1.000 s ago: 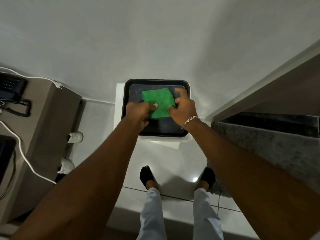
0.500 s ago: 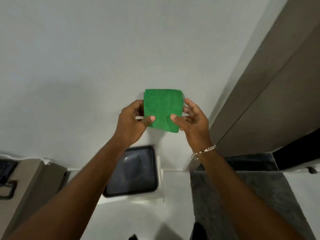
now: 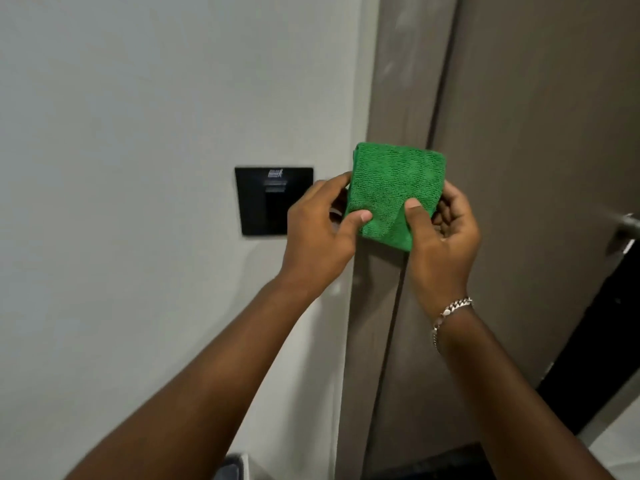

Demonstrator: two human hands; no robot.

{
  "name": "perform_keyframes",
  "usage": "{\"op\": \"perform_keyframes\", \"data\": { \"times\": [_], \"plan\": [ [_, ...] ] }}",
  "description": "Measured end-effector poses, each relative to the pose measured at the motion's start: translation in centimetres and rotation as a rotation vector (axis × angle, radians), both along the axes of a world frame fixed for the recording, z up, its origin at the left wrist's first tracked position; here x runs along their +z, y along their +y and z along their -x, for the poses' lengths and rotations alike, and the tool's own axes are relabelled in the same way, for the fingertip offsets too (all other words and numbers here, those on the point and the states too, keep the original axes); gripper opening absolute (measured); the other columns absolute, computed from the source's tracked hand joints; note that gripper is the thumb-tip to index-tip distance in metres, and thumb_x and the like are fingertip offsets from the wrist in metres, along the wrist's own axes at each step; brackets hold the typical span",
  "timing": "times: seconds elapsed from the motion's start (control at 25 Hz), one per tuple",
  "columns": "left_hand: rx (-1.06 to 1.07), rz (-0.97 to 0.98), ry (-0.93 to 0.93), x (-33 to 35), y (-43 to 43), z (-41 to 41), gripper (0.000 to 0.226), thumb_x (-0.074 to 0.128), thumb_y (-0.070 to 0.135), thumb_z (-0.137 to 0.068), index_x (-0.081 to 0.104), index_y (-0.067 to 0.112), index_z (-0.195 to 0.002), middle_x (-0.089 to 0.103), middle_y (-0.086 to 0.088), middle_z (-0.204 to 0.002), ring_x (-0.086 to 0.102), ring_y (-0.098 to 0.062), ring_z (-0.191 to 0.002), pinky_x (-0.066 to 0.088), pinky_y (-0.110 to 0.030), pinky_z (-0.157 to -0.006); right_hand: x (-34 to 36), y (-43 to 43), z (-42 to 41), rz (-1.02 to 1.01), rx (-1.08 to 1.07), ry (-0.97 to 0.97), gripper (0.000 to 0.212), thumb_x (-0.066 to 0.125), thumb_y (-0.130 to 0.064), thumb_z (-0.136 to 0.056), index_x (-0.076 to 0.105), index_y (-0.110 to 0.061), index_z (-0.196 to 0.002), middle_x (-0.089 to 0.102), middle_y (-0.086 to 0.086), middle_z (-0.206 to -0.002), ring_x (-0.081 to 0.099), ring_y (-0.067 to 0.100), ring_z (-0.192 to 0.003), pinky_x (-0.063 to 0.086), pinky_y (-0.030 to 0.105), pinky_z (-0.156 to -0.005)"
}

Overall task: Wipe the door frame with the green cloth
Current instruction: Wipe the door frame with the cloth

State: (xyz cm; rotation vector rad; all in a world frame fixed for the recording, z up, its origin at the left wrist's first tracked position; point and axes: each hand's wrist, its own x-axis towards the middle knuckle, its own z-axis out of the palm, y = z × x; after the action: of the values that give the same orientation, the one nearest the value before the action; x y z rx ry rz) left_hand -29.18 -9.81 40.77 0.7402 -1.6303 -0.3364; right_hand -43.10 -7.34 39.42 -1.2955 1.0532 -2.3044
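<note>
From my head camera, a good deal is cut off: the door handle point(image 3: 628, 225) shows only as a blurred metal stub at the right edge, a pale bin rim point(image 3: 232, 466) barely pokes in at the bottom, and my fingers behind the cloth are hidden, so I see only my thumbs on its near face. The small print on the black wall panel point(image 3: 274, 201) is too blurred to read. I hold the green cloth point(image 3: 394, 194) folded into a thick pad, pinched between both hands. My left hand point(image 3: 318, 233) grips its lower left edge with the thumb pressed onto the front, and my right hand point(image 3: 445, 244) grips the lower right corner the same way, thumb on front and curled fingers point(image 3: 450, 206) showing past the right edge. Most of the cloth stands up above my thumbs, clear of both grips. Its long axis runs roughly up and down, tipped a little to the right at the top, with the folded top edge uppermost and the flat face toward me. It is raised in front of the brown door frame point(image 3: 398, 81), just right of the white wall point(image 3: 138, 133); whether it touches the frame I cannot tell. A silver bracelet point(image 3: 446, 315) sits on my right wrist, and the brown door point(image 3: 536, 133) lies to the right of the frame.
</note>
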Motion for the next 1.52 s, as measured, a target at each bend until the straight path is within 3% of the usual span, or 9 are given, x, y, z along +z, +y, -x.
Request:
{"op": "perform_keyframes", "data": {
  "times": [0.2, 0.4, 0.56, 0.68, 0.8, 1.0, 1.12, 1.28, 1.52],
  "plan": [
    [0.103, 0.206, 0.082, 3.7, -1.2, 2.5, 0.043, 0.074, 0.015, -0.082, 0.064, 0.011, -0.123, 0.067, -0.002, -0.105, 0.066, -0.014, -0.096, 0.059, -0.04, -0.084, 4.6, -1.5, 2.0, 0.098, -0.234, 0.187, 0.042, 0.067, -0.02, -0.091, 0.058, -0.013, -0.132, 0.068, 0.006, -0.12, 0.065, 0.024, -0.11, 0.055, 0.049, -0.095],
    [0.101, 0.237, 0.197, 5.6, -1.5, 3.1, 0.037, 0.078, 0.013, -0.08, 0.062, 0.017, -0.114, 0.068, 0.007, -0.098, 0.069, -0.009, -0.093, 0.061, -0.031, -0.082, 7.5, -3.8, 0.4, 0.331, -0.525, 0.567, 0.046, 0.05, -0.014, -0.097, 0.048, -0.011, -0.142, 0.047, 0.011, -0.151, 0.041, 0.024, -0.142, 0.037, 0.049, -0.115],
    [-0.112, 0.102, 0.27, 7.2, -2.2, 0.2, 0.031, 0.072, 0.005, -0.084, 0.064, 0.022, -0.108, 0.073, 0.002, -0.094, 0.072, -0.013, -0.093, 0.06, -0.021, -0.082, 8.1, -5.7, -1.0, 0.189, -0.701, 0.761, 0.054, 0.031, -0.047, -0.102, 0.042, -0.021, -0.149, 0.035, 0.01, -0.161, 0.024, 0.03, -0.152, 0.026, 0.059, -0.119],
    [0.169, 0.39, 0.118, 11.1, -2.8, -2.3, 0.02, 0.061, 0.015, -0.089, 0.065, 0.015, -0.109, 0.073, 0.002, -0.099, 0.069, -0.009, -0.095, 0.056, -0.017, -0.084, 6.6, -6.6, -0.1, 0.239, -0.85, 1.028, 0.065, 0.039, -0.063, -0.096, 0.039, -0.028, -0.15, 0.034, 0.01, -0.161, 0.024, 0.033, -0.152, 0.022, 0.058, -0.12],
    [0.44, 0.685, -0.16, 16.4, -4.3, -3.9, 0.035, 0.056, 0.011, -0.089, 0.062, 0.001, -0.122, 0.068, -0.015, -0.119, 0.062, -0.022, -0.113, 0.051, -0.027, -0.1, 8.4, -7.1, -0.1, 0.26, -0.915, 0.947, 0.06, 0.044, -0.058, -0.096, 0.042, -0.028, -0.147, 0.038, 0.01, -0.159, 0.029, 0.033, -0.15, 0.027, 0.058, -0.118],
    [0.818, 0.643, -0.624, 20.6, -7.8, -4.9, 0.067, 0.035, 0.034, -0.095, 0.02, 0.008, -0.155, 0.016, -0.013, -0.166, 0.01, -0.029, -0.155, 0.011, -0.052, -0.126, 11.5, -7.4, -1.4, 0.212, -0.95, 0.871, 0.06, 0.039, -0.058, -0.098, 0.039, -0.029, -0.149, 0.037, 0.009, -0.16, 0.026, 0.033, -0.151, 0.021, 0.056, -0.122],
    [0.888, 0.643, -0.666, 20.6, -8.3, -4.9, 0.074, 0.027, 0.044, -0.095, 0.008, 0.01, -0.157, 0.005, -0.012, -0.168, 0.002, -0.028, -0.155, 0.006, -0.051, -0.126, 10.1, -6.9, 0.9, 0.281, -0.91, 1.04, 0.06, 0.033, -0.058, -0.1, 0.035, -0.027, -0.151, 0.032, 0.009, -0.162, 0.022, 0.032, -0.153, 0.021, 0.057, -0.122],
    [0.944, 0.634, -0.693, 20.9, -8.4, -4.7, 0.079, 0.023, 0.051, -0.095, 0.001, 0.007, -0.157, 0.0, -0.015, -0.168, -0.001, -0.03, -0.155, 0.004, -0.053, -0.126, 13.9, -6.7, -1.2, 0.108, -0.878, 0.734, 0.062, 0.029, -0.057, -0.099, 0.033, -0.026, -0.153, 0.029, 0.009, -0.164, 0.018, 0.032, -0.154, 0.016, 0.055, -0.124],
    [0.973, 0.633, -0.699, 21.6, -8.5, -4.7, 0.086, 0.021, 0.06, -0.094, -0.001, 0.004, -0.156, -0.001, -0.018, -0.167, -0.002, -0.032, -0.155, 0.004, -0.054, -0.125, 10.5, -6.6, 1.4, 0.195, -0.87, 0.977, 0.066, 0.031, -0.06, -0.099, 0.026, -0.026, -0.155, 0.023, 0.009, -0.165, 0.013, 0.033, -0.155, 0.017, 0.055, -0.124]
  ]
}}
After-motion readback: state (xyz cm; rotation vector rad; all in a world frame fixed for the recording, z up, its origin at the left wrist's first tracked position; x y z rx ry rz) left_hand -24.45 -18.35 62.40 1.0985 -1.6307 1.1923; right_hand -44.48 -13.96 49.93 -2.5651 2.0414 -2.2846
